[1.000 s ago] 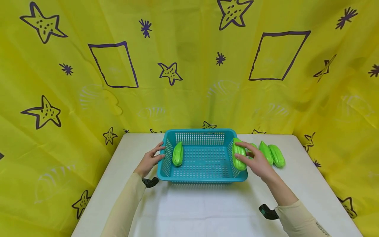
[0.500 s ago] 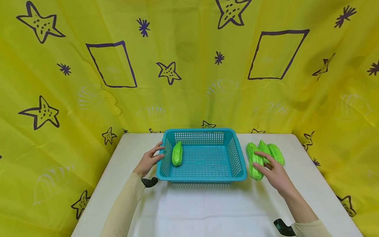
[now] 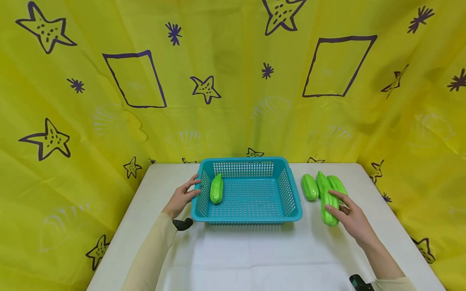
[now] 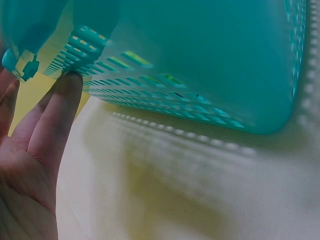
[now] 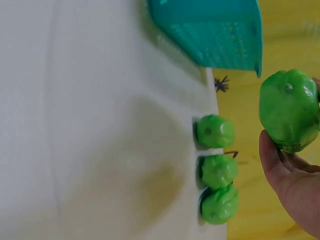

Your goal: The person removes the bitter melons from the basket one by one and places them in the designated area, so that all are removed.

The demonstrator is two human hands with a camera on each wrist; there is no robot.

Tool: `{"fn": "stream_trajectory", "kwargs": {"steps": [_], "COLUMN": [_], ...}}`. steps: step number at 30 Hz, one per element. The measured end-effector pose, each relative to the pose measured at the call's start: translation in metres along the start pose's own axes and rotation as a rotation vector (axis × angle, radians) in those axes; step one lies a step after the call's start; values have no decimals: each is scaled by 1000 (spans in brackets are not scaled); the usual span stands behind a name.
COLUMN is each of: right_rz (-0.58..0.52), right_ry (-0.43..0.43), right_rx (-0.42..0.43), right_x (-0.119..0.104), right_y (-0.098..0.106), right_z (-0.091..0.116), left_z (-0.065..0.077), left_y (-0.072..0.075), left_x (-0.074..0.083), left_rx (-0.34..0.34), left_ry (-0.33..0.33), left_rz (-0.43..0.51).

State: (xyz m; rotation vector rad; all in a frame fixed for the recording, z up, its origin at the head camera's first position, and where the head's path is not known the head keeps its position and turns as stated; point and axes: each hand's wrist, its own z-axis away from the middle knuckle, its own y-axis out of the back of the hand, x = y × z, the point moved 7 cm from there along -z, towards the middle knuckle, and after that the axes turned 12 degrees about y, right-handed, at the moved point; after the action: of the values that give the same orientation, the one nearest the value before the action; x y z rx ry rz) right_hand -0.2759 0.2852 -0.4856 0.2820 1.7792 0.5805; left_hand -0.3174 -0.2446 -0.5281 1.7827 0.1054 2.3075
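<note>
In my right hand [image 3: 351, 218] I hold a bright green, ridged gourd [image 3: 329, 212] between thumb and fingers. The right wrist view shows the blunt end of this gourd [image 5: 287, 112] raised well off the table. Behind it, three similar gourds lie side by side: a left one [image 3: 309, 187], a middle one [image 3: 322, 181] partly overlapped by the held gourd, and a right one [image 3: 337, 184]. My left hand [image 3: 181, 200] touches the left side of the teal basket [image 3: 246, 220] with fairly straight fingers [image 4: 52, 125]. Another green gourd [image 3: 216, 189] lies inside, along the basket's left wall.
The basket stands on a white table [image 3: 251, 250], left of the three gourds. A yellow curtain [image 3: 233, 133] with drawn stars hangs around the table's back and sides. Dark wrist-worn devices, one at the left wrist [image 3: 183, 224], sit below both hands.
My right hand has carried its gourd from over the basket's right wall to the right, now in front of the three gourds. My left hand stays at the basket's left side.
</note>
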Motion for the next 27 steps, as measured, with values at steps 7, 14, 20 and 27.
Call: {"fn": "stream_trajectory", "kwargs": {"steps": [7,14,20,27], "right_rz": [31,24,24,28], "right_ry": [25,27,8,-14], "right_rx": [-133,-204,-221,-224], "right_x": [12,32,43,49], "right_y": [5,-6,-21,-35], "right_z": [-4,-3,-2,-3], "left_z": [0,3,5,2], "left_y": [0,-2,-3,-2], "left_x": [2,3,6,3], "left_rx": [1,-17,-39,-21], "left_ry": [-20,-31,-18,-33], "left_rz": [1,13,36,21]}}
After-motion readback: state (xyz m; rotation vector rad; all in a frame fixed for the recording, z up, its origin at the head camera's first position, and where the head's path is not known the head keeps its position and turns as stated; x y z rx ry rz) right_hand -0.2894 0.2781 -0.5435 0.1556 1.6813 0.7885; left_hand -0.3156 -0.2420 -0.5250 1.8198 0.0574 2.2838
